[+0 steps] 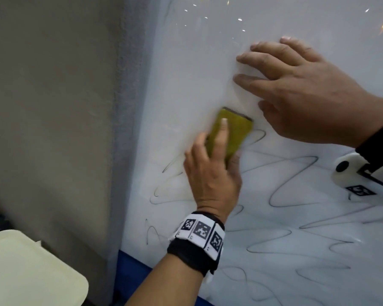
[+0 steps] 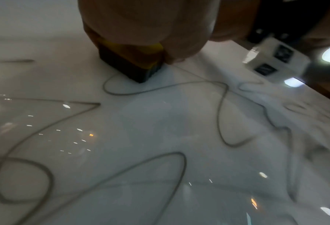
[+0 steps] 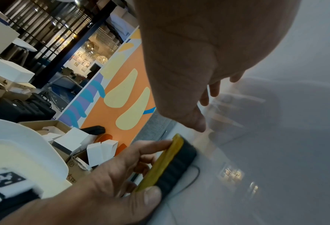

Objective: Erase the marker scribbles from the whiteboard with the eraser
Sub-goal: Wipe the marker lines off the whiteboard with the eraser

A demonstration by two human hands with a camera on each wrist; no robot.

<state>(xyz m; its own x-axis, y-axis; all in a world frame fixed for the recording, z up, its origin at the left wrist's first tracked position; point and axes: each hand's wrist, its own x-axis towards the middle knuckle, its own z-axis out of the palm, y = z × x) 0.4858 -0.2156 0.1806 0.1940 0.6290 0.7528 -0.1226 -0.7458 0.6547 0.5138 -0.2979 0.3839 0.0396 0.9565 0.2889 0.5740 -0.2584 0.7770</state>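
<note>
Lower centre of the head view: the left forearm, nearest the camera, with a black wrist strap [image 1: 189, 257] bearing a band of black-and-white coded markers [image 1: 200, 231]. Lower left: the rounded corner of a pale cream tray-like object [image 1: 31, 268]; its nature cannot be told. Left third: a plain beige wall [image 1: 49, 107], bordered by a grey fabric-textured strip [image 1: 128, 129] that meets the whiteboard [image 1: 197, 51]. A blue edge [image 1: 133, 261] shows below the board's lower left corner.

Centre: the left hand [image 1: 212, 175] grips the eraser [image 1: 231, 131], yellow-backed with a dark felt face flat against the board; the index finger lies straight along the yellow back, thumb and remaining fingers clasp its sides. The board above the eraser is clean and glossy, with small light reflections near the top.

Lower centre to lower right: looping black marker scribbles [image 1: 292, 191] cover the board. Upper right: the right hand [image 1: 301, 93] rests flat on the clean area, fingers straight and spread, holding nothing. Right edge: a white wrist-worn camera [image 1: 349, 173].

Right wrist view, left half: a room with stacked white boxes [image 3: 71, 141], black cases [image 3: 19, 109] and an orange panel with pale yellow shapes [image 3: 121, 97].
</note>
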